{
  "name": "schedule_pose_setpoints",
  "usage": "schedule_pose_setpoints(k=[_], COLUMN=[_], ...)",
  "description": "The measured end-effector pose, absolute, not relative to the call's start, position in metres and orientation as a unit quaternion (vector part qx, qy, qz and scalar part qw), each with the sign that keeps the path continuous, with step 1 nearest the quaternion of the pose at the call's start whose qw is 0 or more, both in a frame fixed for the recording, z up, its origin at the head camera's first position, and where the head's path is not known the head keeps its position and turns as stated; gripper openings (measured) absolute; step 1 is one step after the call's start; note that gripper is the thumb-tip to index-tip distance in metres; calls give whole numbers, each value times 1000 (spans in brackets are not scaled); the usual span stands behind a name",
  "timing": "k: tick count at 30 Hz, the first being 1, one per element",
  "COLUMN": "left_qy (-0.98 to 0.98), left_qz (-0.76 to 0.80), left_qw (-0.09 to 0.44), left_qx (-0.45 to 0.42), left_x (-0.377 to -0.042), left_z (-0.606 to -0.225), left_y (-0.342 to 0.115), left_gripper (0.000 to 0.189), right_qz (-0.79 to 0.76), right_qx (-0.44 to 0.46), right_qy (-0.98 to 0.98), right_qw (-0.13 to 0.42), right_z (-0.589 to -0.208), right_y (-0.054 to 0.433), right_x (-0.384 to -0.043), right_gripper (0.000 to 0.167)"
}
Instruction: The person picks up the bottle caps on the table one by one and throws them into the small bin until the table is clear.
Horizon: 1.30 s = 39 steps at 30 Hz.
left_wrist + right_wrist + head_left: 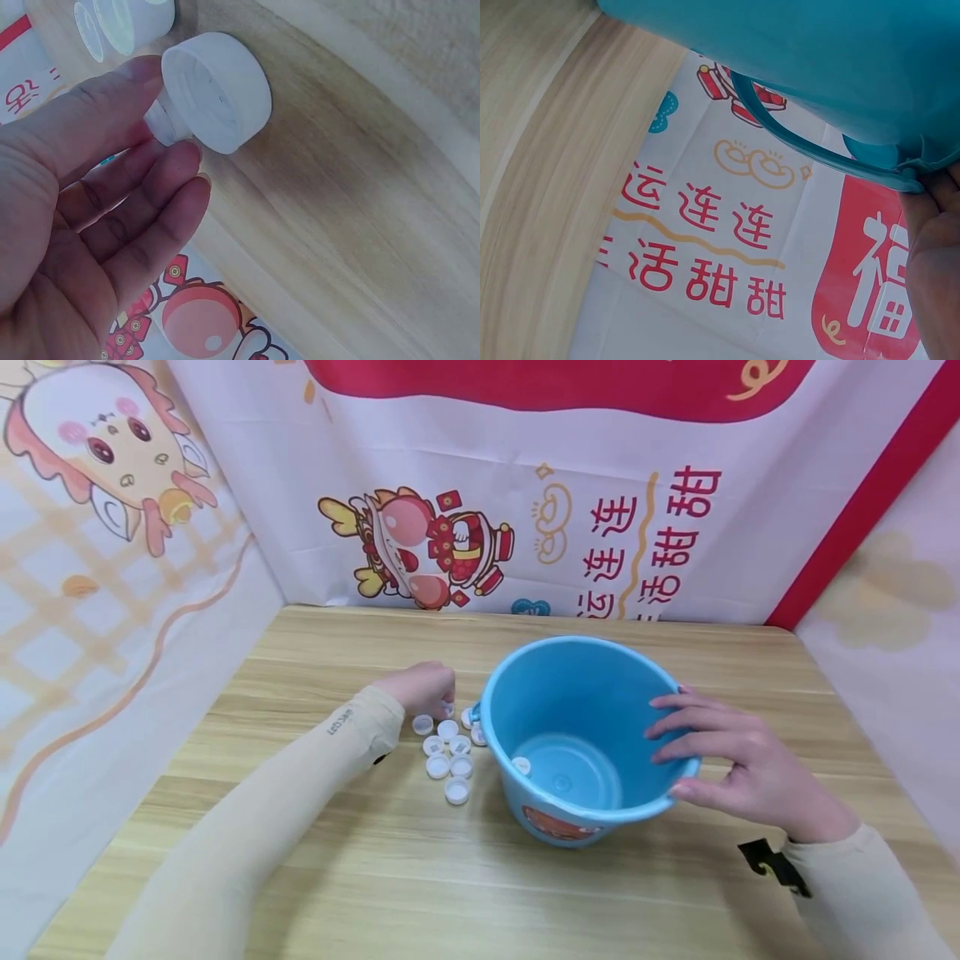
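Note:
A blue bucket (pixel 573 672) stands on the wooden table, with one white bottle cap (pixel 521 766) inside it. My right hand (pixel 750 760) grips the bucket's right rim, fingers over the inside and thumb outside. Left of the bucket, my left hand (pixel 425 689) reaches down at the far end of a group of white bottle caps (pixel 438 766). In the left wrist view its thumb and forefinger pinch a white cap (pixel 166 126), partly hidden behind a nearer cap (pixel 217 90) standing tilted by the thumb tip.
The bucket's handle (pixel 810 150) hangs down its side in the right wrist view. A printed cloth (pixel 480 460) rises behind the table's back edge, and more cloth (pixel 150 635) hangs at the left. Wooden tabletop (pixel 450 893) extends in front of the bucket.

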<state>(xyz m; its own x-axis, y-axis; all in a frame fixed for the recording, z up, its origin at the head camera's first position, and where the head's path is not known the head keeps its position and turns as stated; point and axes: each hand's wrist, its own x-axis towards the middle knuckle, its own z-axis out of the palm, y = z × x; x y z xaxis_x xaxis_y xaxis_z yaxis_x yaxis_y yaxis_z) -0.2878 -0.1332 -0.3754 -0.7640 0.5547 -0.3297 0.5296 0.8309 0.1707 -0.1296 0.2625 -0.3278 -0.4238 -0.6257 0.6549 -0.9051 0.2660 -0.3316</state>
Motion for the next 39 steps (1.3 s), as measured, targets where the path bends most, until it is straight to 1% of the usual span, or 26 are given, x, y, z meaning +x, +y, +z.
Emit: schedule_pose_setpoints(k=[13,21,30,39], left_qy=[935,935,936,937], left_qz=[32,31,31,45], left_qw=[180,179,182,184], left_qx=[303,305,299,294], left_x=[-286,-287,-287,-288], left_z=[-373,-374,-374,-376], left_y=[-132,-132,-133,-134], left_gripper=[17,15,19,18], right_qz=[346,344,348,342], right_qx=[496,495,509,510], right_qy=[-769,-770,-754,-755], right_qw=[207,211,227,230], right_z=[-329,-329,-326,-328], right_y=[265,263,256,257], right_x=[-128,-128,-128,-129], right_gripper=[27,30,34,32])
